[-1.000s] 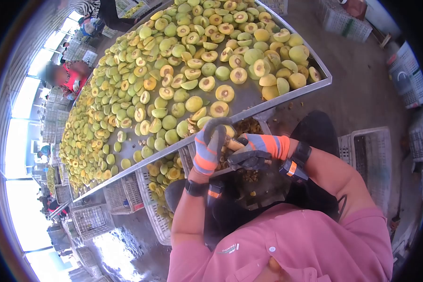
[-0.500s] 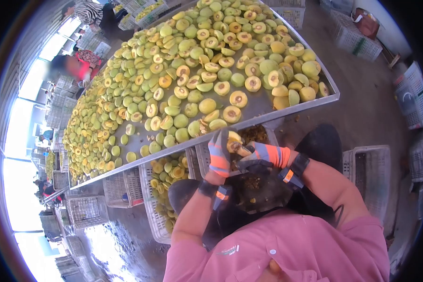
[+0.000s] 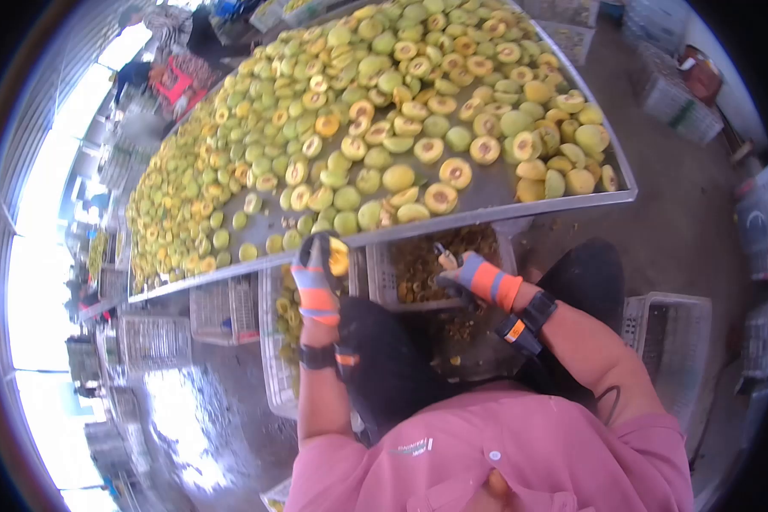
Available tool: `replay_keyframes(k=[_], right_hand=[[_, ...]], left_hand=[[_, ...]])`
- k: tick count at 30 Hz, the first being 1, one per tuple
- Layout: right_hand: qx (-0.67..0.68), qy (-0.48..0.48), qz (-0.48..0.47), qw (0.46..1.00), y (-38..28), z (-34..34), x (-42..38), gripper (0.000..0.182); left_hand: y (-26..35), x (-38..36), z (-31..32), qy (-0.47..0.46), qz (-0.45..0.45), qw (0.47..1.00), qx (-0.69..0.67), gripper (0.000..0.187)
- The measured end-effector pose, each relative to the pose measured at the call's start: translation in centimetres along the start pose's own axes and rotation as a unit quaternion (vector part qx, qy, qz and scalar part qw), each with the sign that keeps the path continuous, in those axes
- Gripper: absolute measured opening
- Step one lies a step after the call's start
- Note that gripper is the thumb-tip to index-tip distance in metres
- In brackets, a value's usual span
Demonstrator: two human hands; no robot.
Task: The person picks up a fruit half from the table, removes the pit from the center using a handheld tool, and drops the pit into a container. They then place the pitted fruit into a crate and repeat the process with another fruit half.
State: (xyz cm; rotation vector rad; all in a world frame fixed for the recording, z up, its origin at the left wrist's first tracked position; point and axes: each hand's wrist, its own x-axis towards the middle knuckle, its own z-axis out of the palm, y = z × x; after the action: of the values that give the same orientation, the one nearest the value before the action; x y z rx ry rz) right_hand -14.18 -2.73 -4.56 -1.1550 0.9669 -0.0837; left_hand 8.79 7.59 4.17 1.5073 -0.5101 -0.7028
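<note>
My left hand, in a grey and orange glove, is closed on a yellow fruit half over the basket of cut fruit, by the tray's front edge. My right hand, gloved alike, is wrapped round a small tool with a pale tip, above a crate of brown scraps. A wide metal tray in front of me holds a great many green and yellow fruit halves, several with brown centres facing up.
White crates stand on the wet floor at left, and another crate is at my right. My knees are below the tray's edge. A person in red is beyond the tray at upper left. Crates stand at upper right.
My hands have moved apart. The left one went left with the fruit half, over the fruit basket; the right one stays above the scrap crate with the tool. The view has shifted slightly.
</note>
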Motion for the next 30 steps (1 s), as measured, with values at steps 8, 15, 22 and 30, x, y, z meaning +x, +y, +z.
replay_keyframes(k=[8,15,22,30], right_hand=[[-0.178,0.005,-0.095,0.979,1.1,1.3,0.7,0.023],[-0.232,-0.039,-0.105,0.966,0.4,2.0,-0.3,0.026],[-0.271,-0.058,-0.089,0.957,1.5,2.3,0.9,0.034],[-0.292,-0.072,-0.1,0.949,0.1,2.5,0.5,0.031]], left_hand=[[-8.7,1.8,-16.2,0.228,-0.023,0.973,-0.017,0.02],[-19.8,2.0,-27.6,0.298,-0.056,0.937,0.172,0.015],[-25.5,4.1,-33.7,0.277,-0.053,0.933,0.223,0.014],[-19.4,11.0,-29.0,0.303,0.141,0.934,0.128,0.014]])
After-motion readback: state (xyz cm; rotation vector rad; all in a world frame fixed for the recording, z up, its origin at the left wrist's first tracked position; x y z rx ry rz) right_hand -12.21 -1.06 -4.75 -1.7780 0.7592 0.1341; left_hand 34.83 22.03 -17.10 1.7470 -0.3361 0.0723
